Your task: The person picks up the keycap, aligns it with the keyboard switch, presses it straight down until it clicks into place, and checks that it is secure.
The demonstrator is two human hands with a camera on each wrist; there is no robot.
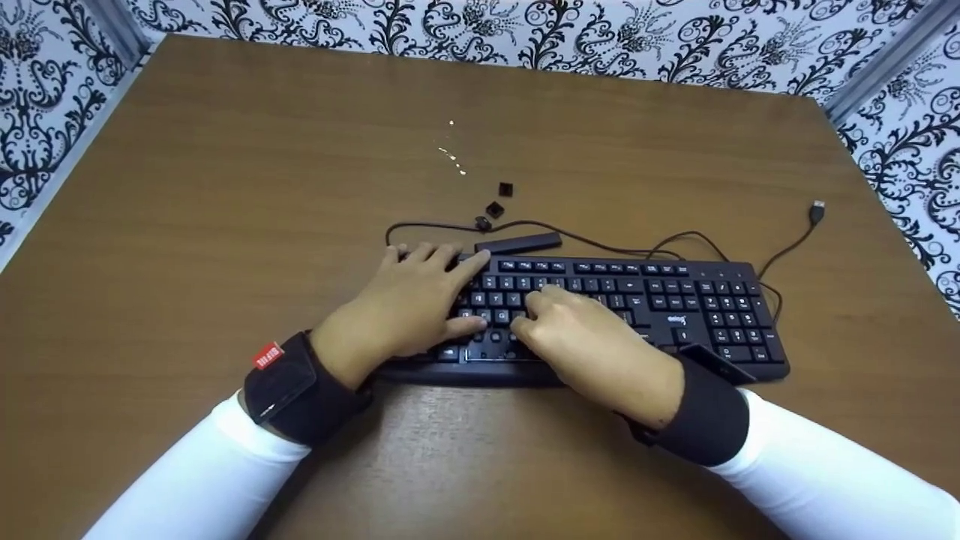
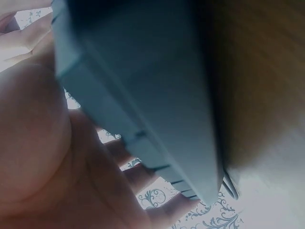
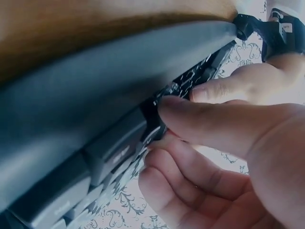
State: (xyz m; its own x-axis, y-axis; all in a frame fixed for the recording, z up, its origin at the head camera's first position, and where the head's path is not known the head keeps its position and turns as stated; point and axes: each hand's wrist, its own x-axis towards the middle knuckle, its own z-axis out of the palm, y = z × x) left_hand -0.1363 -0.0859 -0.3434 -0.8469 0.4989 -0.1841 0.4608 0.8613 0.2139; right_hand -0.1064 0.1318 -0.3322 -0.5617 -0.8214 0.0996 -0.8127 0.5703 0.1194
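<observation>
A black keyboard (image 1: 600,367) lies on the table under both hands. My left hand (image 1: 409,300) rests over its left end with fingers spread towards the back edge and the thumb on the keys. In the right wrist view, thumb and forefinger of my right hand (image 3: 209,157) pinch a dark keycap (image 3: 151,121) in the front row. From the head view, the right hand (image 1: 577,334) is curled over the middle keys and hides what it grips. Left of it, part of the front row shows bare key mounts (image 1: 495,350) without caps.
Behind the keyboard lie a long black bar-shaped key (image 1: 519,244) and several small loose keycaps (image 1: 505,190). The cable (image 1: 592,241) loops along the back, its USB plug (image 1: 817,213) at the right. Small white specks (image 1: 453,157) mark the table farther back. Patterned panels surround the table.
</observation>
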